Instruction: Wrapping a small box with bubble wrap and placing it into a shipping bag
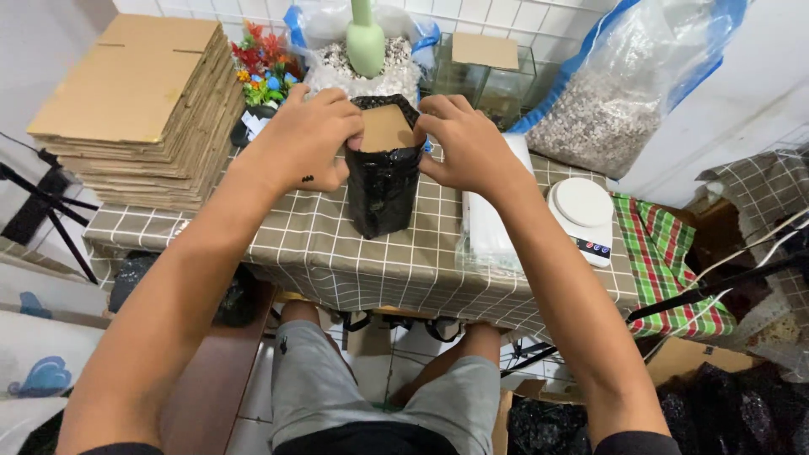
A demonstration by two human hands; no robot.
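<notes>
Black bag [383,190] gripped at rim by both hands

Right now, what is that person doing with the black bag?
A seated person holds a black bag upright on the checked tablecloth with both hands. The left hand and right hand grip the bag's open top from either side, where a brown cardboard piece shows. A white scale sits to the right, and a stack of flat cardboard to the left.
</notes>
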